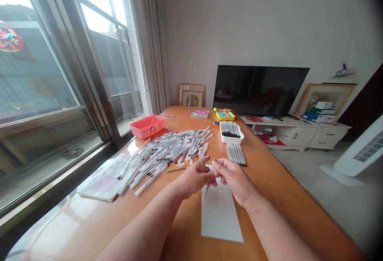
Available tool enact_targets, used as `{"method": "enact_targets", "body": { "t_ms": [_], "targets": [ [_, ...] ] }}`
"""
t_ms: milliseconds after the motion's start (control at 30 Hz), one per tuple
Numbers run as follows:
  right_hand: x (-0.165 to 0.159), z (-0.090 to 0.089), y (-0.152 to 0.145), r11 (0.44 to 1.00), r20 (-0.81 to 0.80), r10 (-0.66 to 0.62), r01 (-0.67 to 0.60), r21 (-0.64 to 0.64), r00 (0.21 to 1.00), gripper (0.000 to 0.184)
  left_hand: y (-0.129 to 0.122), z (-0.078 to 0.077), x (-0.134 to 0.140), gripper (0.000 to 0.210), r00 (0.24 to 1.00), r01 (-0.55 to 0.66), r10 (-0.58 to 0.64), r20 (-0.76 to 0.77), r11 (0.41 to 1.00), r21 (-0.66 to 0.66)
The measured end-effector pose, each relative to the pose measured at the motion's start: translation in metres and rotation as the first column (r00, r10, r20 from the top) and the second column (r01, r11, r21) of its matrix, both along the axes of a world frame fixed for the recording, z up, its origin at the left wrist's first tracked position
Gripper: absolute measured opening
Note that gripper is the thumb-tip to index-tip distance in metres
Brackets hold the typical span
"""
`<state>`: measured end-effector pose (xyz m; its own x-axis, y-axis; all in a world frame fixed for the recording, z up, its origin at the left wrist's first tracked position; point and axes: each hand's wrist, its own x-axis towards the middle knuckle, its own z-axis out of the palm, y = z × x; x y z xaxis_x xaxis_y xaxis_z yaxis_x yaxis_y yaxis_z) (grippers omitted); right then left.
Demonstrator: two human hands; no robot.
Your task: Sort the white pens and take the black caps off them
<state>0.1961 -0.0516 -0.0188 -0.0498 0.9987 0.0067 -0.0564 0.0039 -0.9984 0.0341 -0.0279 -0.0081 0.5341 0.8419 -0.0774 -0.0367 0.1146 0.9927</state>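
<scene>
Two bare hands, L hand (198, 176) & R hand (232, 176), meet over a wht sheet (222, 219) on a wood table (185, 227). Fingers of both are pinched on a thin pen (206, 194), lower end slanting down toward the sheet; L index pokes out fwd. Just L of the fingers: a slim dark rod (174, 170); past it, a big loose pile of pens (167, 146), clear/wht barrels, some blk ends. Far L of fingers, partly under the pile: a wht booklet (100, 183) w/ purple patch & handwritten-looking marks, too blurred to read. Beyond fingers, slightly R: a neat row of pens (235, 154), then a wht tray (235, 140) of more. Farther ahead: a bright booklet (200, 114), big lettering, illegible, & a yellow box (225, 117). Ahead-L: a red bin (149, 128) w/ printed pic, wording unclear.
</scene>
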Motion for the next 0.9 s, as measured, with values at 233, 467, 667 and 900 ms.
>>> {"method": "enact_targets", "body": {
  "t_ms": [233, 467, 667, 900],
  "targets": [
    [0.003, -0.013, 0.007, 0.998, -0.139, -0.049, 0.042, -0.054, 0.989, 0.033, 0.004, -0.004, -0.001, 0.090, 0.999, 0.006, -0.004, -0.048, 1.000, 0.027],
    [0.015, -0.009, 0.014, 0.952, -0.257, -0.304, 0.280, -0.125, 0.918, 0.035, 0.047, -0.005, -0.047, 0.010, 0.817, -0.390, 0.517, -0.256, 0.822, 0.415],
    [0.018, -0.011, 0.015, 0.936, -0.287, -0.349, 0.318, -0.151, 0.892, 0.035, 0.072, -0.022, -0.076, 0.009, 0.521, -0.160, 0.655, -0.546, 0.704, 0.692],
    [0.020, -0.009, 0.015, 0.936, -0.303, -0.351, 0.322, -0.142, 0.886, 0.035, 0.072, -0.030, -0.071, 0.013, 0.404, 0.043, 0.617, -0.676, 0.725, 0.687]
  ]
}}
